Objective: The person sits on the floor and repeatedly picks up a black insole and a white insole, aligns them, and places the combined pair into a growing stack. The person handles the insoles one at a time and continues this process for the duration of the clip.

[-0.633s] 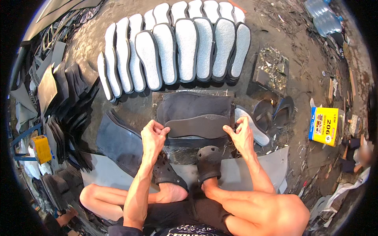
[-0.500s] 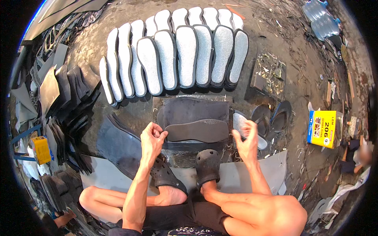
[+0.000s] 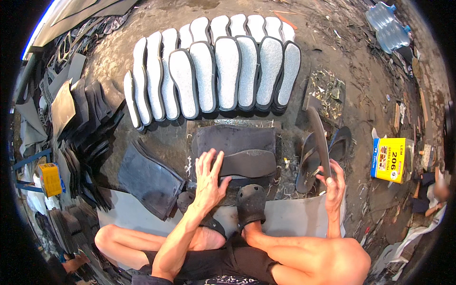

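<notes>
Brown ground (image 3: 107, 54) — littered, grey sheet (image 3: 294, 216), hand-held sole (image 3: 319, 135)

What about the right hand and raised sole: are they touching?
Touching: the head view shows the right hand gripping the raised sole at its lower end.

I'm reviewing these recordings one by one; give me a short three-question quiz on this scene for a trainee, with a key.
1. What does the right hand hold?
2. The left hand is nearest to which of these?
a) the flip-flops
b) the flat dark sole
c) the blue plastic bottle
3. True or false: the white-topped soles lie farther from the person than the dark sheet.

Key:
1. A thin sole, turned nearly edge-on to the camera.
2. b
3. True
</notes>
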### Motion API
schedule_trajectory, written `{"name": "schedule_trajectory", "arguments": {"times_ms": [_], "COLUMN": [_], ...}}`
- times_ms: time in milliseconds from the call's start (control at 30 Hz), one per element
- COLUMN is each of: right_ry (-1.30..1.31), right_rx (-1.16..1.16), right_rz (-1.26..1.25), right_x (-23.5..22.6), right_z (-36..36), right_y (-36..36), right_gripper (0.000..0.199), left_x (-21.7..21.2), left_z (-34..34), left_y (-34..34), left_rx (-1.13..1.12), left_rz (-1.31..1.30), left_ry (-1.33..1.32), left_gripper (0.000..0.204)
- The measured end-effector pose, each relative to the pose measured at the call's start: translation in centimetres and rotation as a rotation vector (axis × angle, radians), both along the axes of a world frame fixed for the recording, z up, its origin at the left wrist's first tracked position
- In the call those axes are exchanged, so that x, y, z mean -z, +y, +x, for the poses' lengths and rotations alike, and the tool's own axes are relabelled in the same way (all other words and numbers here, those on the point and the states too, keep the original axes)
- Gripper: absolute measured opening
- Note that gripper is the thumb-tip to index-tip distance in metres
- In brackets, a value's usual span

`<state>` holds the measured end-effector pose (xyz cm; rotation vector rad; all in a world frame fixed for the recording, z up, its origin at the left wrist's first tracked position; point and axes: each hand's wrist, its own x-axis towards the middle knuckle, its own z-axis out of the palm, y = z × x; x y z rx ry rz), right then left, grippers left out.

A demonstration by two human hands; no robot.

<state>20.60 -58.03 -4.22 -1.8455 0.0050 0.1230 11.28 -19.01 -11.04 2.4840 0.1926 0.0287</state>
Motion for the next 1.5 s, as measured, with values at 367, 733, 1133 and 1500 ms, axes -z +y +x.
{"name": "schedule_trajectory", "arguments": {"times_ms": [367,733,1133,1500], "right_ry": [0.246,0.114,0.124,0.255], "right_rx": [-0.110,0.060,0.051,-0.184], "right_rz": [0.129,-0.075,-0.121,-0.464], "right_x": [4.8,7.2,8.1,8.2], "right_z": [5.0,6.0,6.3,10.7], "right_y": [15.9,16.5,16.4,14.2], "right_gripper": [0.037,0.035,0.036,0.056], "left_x": [0.2,1.6,2.0,1.2], "left_z": [0.8,4.0,4.1,7.3], "left_y": [2.0,3.1,3.3,9.6], "left_rx": [-0.736,-0.897,-0.892,-0.527], "left_rz": [-1.057,-0.979,-0.922,-0.550], "left_ry": [-0.009,-0.150,-0.121,0.267], "left_gripper": [0.060,0.047,0.044,0.029]}}
